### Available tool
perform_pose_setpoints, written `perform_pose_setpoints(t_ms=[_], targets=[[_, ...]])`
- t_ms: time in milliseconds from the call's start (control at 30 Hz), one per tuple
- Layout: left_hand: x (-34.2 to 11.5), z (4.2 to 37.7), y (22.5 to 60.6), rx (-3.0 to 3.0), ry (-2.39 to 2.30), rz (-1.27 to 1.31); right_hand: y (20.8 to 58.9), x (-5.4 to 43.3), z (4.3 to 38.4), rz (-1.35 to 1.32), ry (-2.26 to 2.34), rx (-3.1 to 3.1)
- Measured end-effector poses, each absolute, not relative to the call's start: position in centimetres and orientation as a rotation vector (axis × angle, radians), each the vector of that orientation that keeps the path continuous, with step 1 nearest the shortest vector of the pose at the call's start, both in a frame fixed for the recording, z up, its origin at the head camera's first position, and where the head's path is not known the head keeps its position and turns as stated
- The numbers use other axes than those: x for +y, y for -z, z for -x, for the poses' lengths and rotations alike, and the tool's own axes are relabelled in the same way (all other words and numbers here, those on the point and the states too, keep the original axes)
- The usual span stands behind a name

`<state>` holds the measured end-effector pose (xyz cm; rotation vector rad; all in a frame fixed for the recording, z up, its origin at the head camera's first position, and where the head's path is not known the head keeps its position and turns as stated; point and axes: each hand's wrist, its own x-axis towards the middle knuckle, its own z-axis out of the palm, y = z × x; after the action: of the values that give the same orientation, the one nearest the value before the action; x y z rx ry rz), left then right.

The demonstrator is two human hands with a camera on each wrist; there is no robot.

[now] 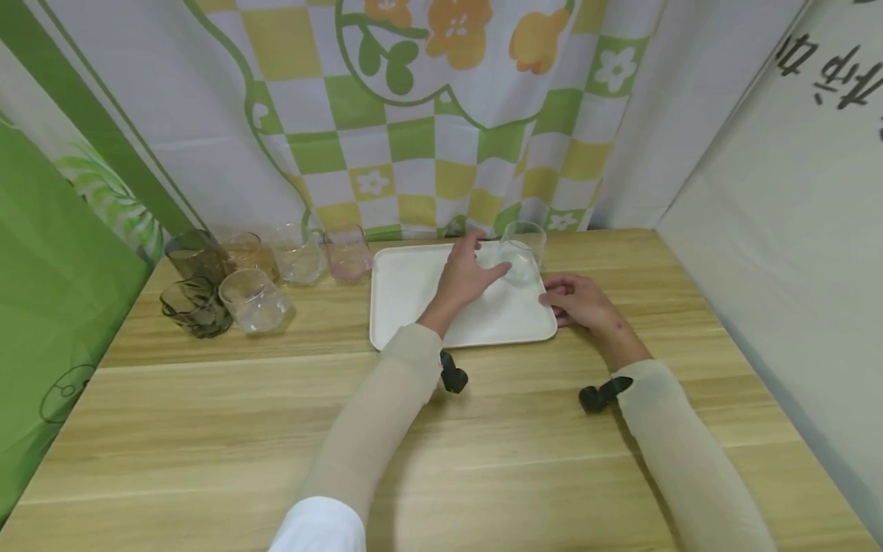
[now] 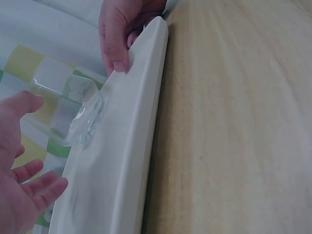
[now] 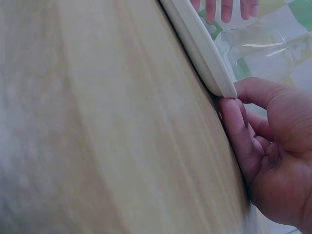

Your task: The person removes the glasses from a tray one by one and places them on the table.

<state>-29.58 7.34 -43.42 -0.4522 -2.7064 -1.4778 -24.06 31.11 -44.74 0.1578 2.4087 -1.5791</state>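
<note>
A white rectangular tray [image 1: 407,307] lies near the back of the wooden table. On its right back part stands a clear drinking glass [image 1: 524,253], upright. My left hand [image 1: 461,282] hovers over the tray, to the left of the glass. In the left wrist view, the left hand [image 2: 19,170] has its thumb and fingers spread, with a gap between the fingers and the glass [image 2: 80,109]. At the tray's right edge, my right hand [image 1: 582,303] grips the rim. The right wrist view shows the right hand [image 3: 278,136] pinching the tray's corner [image 3: 222,80], thumb above and fingers beneath.
Left of the tray stand several glasses: a pink one [image 1: 348,257], a clear one [image 1: 300,257], an amber one [image 1: 251,257], a tall dark one [image 1: 196,257], a wavy dark one [image 1: 196,308] and another clear one [image 1: 255,303]. A checkered curtain [image 1: 414,146] hangs behind the table.
</note>
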Motion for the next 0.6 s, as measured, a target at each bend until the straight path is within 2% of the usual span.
perform_pose_setpoints(t_ms=[600], targets=[[9.8,30.0,42.7,-2.826,1.471,0.551,44.9,31.1,24.1,-0.161,1.575,2.426]])
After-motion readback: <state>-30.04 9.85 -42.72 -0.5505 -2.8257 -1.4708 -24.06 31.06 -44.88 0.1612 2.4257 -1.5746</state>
